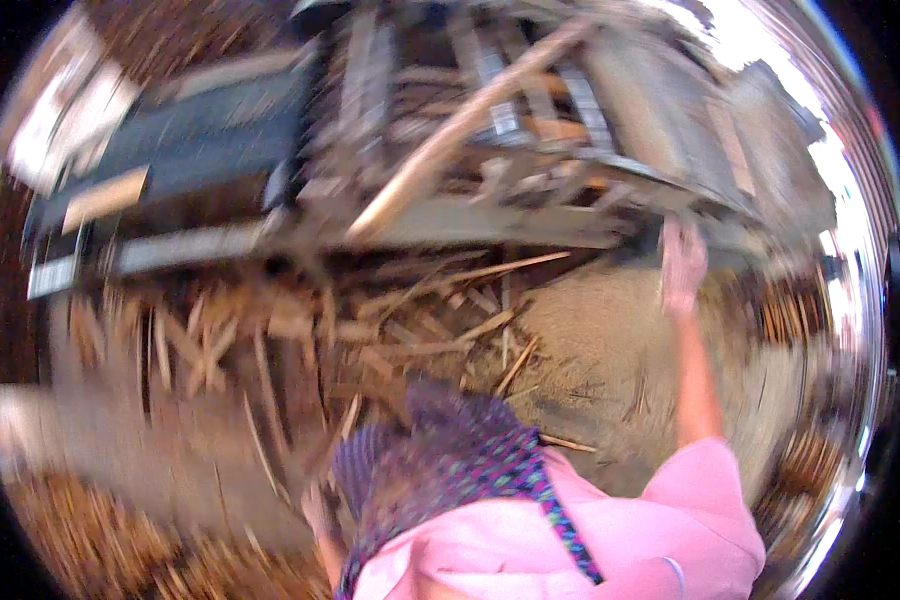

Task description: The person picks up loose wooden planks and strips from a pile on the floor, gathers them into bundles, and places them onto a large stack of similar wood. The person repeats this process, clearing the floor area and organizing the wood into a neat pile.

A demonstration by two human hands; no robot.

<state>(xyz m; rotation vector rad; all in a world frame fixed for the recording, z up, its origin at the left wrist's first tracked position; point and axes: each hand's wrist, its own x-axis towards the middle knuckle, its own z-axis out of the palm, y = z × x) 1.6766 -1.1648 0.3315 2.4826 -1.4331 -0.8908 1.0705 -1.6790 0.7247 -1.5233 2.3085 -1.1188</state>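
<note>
A person in a pink top and patterned headscarf (450, 455) reaches the right hand (682, 262) up to the edge of a blurred wooden machine (530, 130), fingers spread against it, though the blur hides whether it grips anything. The left hand (320, 512) is low beside the scarf, its state unclear. Split wood scraps (300, 340) lie on the ground below the machine.

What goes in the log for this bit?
own hands: not in view; person in pink: hand raised to machine; wood scraps on ground; blurred
</note>
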